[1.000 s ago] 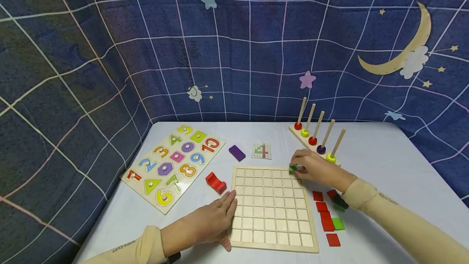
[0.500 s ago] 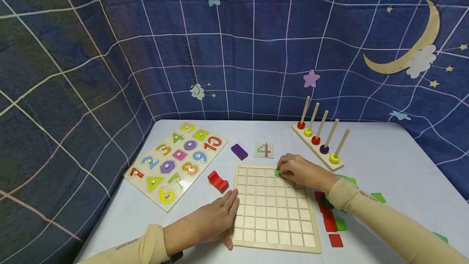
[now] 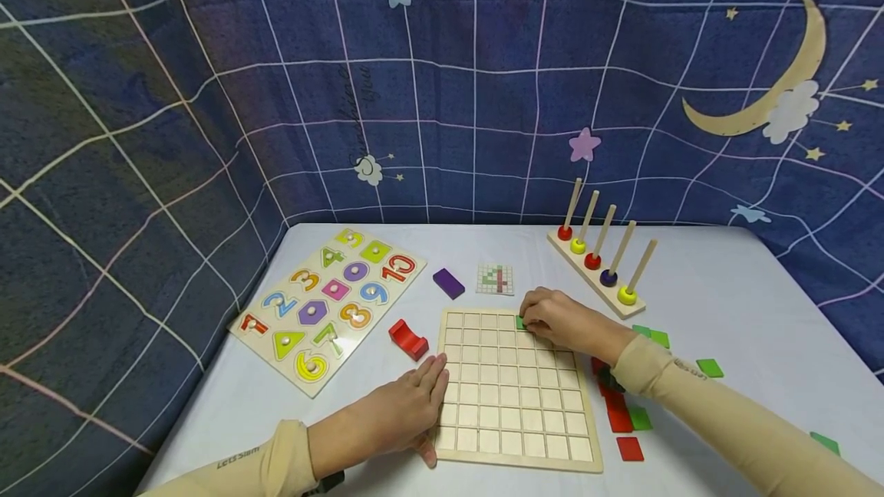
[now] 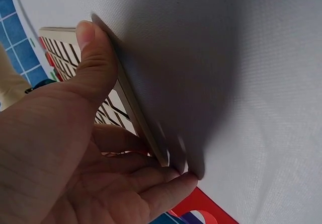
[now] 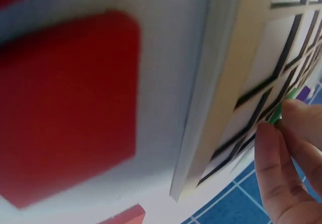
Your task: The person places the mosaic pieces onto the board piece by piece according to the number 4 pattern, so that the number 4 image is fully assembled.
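Observation:
A wooden grid board lies flat near the table's front edge. My right hand pinches a small green tile and holds it down on the board's top row; the tile's edge shows beside my fingers in the right wrist view. My left hand rests against the board's left edge, fingers straight, thumb along the rim. A small pattern card lies just beyond the board.
Red tiles and green tiles lie scattered right of the board. A peg rack with coloured rings stands at the back right, a number puzzle board at the left, with a red block and a purple block between.
My right hand has carried the green tile leftward from the board's top right corner to the middle of the top row. The left hand has stayed put.

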The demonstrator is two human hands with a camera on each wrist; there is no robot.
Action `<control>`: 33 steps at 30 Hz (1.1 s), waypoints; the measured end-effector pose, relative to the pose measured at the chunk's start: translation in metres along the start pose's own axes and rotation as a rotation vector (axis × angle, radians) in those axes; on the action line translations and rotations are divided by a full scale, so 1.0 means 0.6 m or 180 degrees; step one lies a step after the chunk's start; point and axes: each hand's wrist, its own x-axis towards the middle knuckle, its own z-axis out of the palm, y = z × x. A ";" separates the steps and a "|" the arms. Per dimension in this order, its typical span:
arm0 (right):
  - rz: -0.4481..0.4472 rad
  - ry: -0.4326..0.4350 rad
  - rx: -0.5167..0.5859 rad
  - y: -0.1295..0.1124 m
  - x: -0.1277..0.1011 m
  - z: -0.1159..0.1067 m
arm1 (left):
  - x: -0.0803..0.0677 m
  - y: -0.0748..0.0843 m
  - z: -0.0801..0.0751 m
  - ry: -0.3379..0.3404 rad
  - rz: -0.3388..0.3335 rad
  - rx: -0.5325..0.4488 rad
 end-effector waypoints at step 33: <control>0.1500 0.0015 -0.0169 0.030 -0.244 -0.115 | 0.000 0.002 -0.002 -0.0002 -0.0011 -0.0032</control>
